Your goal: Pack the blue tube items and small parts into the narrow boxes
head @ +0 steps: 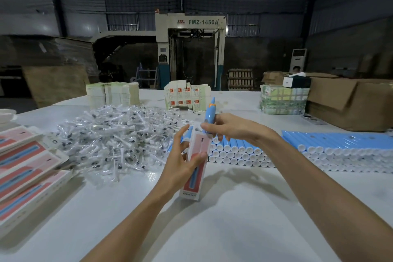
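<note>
My left hand [184, 162] grips a narrow white and pink box [194, 173], held upright above the white table [212, 219] with its top end open. My right hand [230, 126] pinches a blue tube item [210, 114] with an orange band near its pointed tip. The tube's lower end sits at the box's open top. A big heap of small parts in clear wrappers [114, 136] lies to the left of the box. Stacked rows of blue tubes with white caps [240, 152] lie behind my hands and stretch to the right [340, 144].
Packed pink and blue boxes [25, 168] lie stacked at the left edge. Piles of flat box blanks [112, 93] and printed cartons [187, 97] stand at the back. A bundle of green packs [284, 100] and a large cardboard box [350, 102] sit at the back right.
</note>
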`<state>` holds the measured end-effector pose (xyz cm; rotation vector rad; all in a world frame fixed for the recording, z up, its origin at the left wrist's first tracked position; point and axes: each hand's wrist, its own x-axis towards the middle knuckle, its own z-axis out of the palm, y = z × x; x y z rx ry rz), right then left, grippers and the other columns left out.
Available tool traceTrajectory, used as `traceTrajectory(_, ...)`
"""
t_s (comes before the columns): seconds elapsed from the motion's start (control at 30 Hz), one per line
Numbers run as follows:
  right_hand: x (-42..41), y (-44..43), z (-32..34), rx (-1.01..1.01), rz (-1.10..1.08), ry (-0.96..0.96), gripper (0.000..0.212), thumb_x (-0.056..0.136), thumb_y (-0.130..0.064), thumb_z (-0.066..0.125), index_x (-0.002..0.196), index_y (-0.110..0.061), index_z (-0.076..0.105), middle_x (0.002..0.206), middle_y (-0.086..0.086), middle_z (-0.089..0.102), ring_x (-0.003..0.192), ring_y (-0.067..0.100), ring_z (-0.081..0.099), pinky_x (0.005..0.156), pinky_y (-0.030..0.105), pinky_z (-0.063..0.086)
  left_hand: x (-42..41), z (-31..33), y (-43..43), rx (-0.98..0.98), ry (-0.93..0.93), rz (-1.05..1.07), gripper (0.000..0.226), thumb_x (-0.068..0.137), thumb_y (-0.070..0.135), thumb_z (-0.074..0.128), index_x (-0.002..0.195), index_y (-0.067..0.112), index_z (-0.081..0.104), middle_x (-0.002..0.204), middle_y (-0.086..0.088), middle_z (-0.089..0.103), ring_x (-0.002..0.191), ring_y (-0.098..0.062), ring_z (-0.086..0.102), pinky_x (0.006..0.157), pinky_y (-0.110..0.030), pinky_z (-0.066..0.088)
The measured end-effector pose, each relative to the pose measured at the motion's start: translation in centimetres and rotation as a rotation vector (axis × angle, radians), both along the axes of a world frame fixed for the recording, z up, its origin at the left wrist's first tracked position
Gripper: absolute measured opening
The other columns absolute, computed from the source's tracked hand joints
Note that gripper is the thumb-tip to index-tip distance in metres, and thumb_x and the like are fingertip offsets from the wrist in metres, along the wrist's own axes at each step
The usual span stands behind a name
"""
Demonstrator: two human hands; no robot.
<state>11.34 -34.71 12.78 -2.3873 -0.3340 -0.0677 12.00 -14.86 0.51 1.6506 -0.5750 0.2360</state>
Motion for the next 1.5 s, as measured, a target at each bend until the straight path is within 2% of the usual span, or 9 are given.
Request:
traceTrajectory(0.13, 0.5, 1.0, -1.8, -0.136, -0.163, -0.154, 0.039, 0.095, -0.062, 0.064, 0.114, -0.029, 0.053, 0.096, -0.009, 0.066, 0.076, 0.014, 0.071, 0.064, 0.034, 0.05, 0.0, 0.0, 0.0, -0.017, 0.024, 0.024, 0.075, 0.094, 0.05, 0.078, 0.151, 0.058, 0.03, 0.116, 0.035, 0.066, 0.103, 0.02, 0.064, 0.071, -0.008, 0.055)
traceTrajectory(0.4, 1.9, 5.8, -7.1, 0.359, -0.307, -0.42, 0.013, 0.106, -0.029, 0.057, 0.096, -0.022, 0.062, 0.088, -0.011, 0.064, 0.08, 0.013, 0.063, 0.073, 0.038, 0.052, 1.1, 1.7, 4.0, -0.171, 0.024, 0.273, 0.056, 0.099, 0.04, 0.074, 0.139, 0.055, 0.037, 0.12, 0.022, 0.063, 0.099, 0.0, 0.072, 0.075, -0.023, 0.052)
traceTrajectory(0.57, 4.4, 13.7, -11.8, 0.124, -0.047, -0.237, 0.01, 0.104, -0.018, 0.062, 0.111, -0.016, 0.068, 0.098, -0.007, 0.066, 0.085, 0.009, 0.063, 0.076, 0.028, 0.048, 2.1, 3.2, 9.2, -0.221, -0.086, 0.467, 0.058, 0.099, 0.03, 0.074, 0.142, 0.045, 0.038, 0.112, 0.024, 0.06, 0.096, 0.004, 0.068, 0.072, -0.023, 0.049)
traceTrajectory(0.7, 5.9, 19.1, -14.1, -0.103, -0.004, -0.333, 0.033, 0.097, -0.017, 0.07, 0.129, -0.014, 0.066, 0.129, 0.004, 0.062, 0.114, 0.022, 0.059, 0.099, 0.043, 0.054, 2.2, 3.1, 12.8, -0.206, -0.131, 0.558, 0.063, 0.099, 0.026, 0.075, 0.15, 0.031, 0.038, 0.115, 0.023, 0.059, 0.094, 0.023, 0.063, 0.083, -0.032, 0.051)
traceTrajectory(0.87, 7.3, 21.1, -15.6, -0.302, -0.033, -0.363, 0.021, 0.102, -0.022, 0.062, 0.117, -0.009, 0.065, 0.116, 0.009, 0.061, 0.107, 0.028, 0.06, 0.089, 0.042, 0.055, 2.4, 1.9, 14.3, -0.268, -0.074, 0.594, 0.061, 0.098, 0.022, 0.077, 0.144, 0.031, 0.04, 0.113, 0.02, 0.059, 0.091, 0.014, 0.066, 0.081, -0.033, 0.052)
traceTrajectory(1.03, 7.1, 19.6, -15.4, 0.046, -0.103, -0.264, 0.018, 0.103, -0.015, 0.053, 0.089, -0.016, 0.065, 0.095, -0.002, 0.064, 0.087, 0.016, 0.063, 0.085, 0.042, 0.058, 2.2, 1.7, 14.0, -0.277, -0.073, 0.562, 0.071, 0.096, 0.021, 0.08, 0.149, 0.035, 0.035, 0.113, 0.015, 0.062, 0.091, 0.023, 0.063, 0.071, -0.022, 0.047)
traceTrajectory(1.23, 5.4, 12.0, -10.2, 0.566, -0.282, -0.297, 0.006, 0.104, -0.018, 0.062, 0.109, -0.02, 0.059, 0.092, -0.004, 0.068, 0.071, 0.007, 0.063, 0.054, 0.015, 0.049, 0.9, 3.1, 10.7, -0.095, -0.087, 0.348, 0.089, 0.096, 0.022, 0.079, 0.156, 0.06, 0.025, 0.129, -0.001, 0.061, 0.108, -0.003, 0.065, 0.074, -0.031, 0.054)
traceTrajectory(1.4, 2.3, 3.3, -6.1, 0.969, -0.343, -0.372, 0.004, 0.095, -0.015, 0.075, 0.099, -0.017, 0.074, 0.072, -0.008, 0.068, 0.064, 0.006, 0.057, 0.061, 0.017, 0.049, 0.6, 4.5, 4.6, -0.048, -0.078, 0.142, 0.074, 0.092, 0.015, 0.082, 0.141, 0.051, 0.04, 0.129, 0.003, 0.062, 0.114, -0.011, 0.066, 0.066, -0.025, 0.062)
traceTrajectory(1.5, 0.3, -0.6, -4.6, 1.087, -0.312, -0.474, 0.011, 0.094, -0.013, 0.077, 0.105, -0.013, 0.077, 0.073, 0.0, 0.065, 0.069, 0.011, 0.056, 0.07, 0.023, 0.051, 0.7, 4.7, 1.0, -0.008, -0.034, 0.07, 0.075, 0.087, 0.015, 0.087, 0.137, 0.039, 0.035, 0.125, 0.003, 0.064, 0.114, -0.016, 0.069, 0.083, -0.041, 0.066)
